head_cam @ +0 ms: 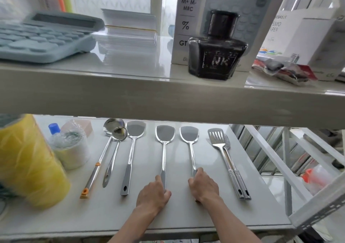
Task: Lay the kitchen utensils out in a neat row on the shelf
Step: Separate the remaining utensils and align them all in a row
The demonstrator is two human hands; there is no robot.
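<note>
Two stiff, likely slippery steel spatulas lie mid-row on the lower shelf [186, 211], the left hand [153, 194] and right hand [203, 186] each curling fingers round a handle end, the sensible hold.

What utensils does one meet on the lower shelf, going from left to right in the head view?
Orange-tipped ladle → smaller ladle → left spatula → spatula held by the left hand → spatula held by the right hand → slotted turner.

You are at a shop or storeroom rack: boxed calculator [220, 9], ink bottle [217, 44], memo paper box [306, 35], tape rolls [71, 149].
</note>
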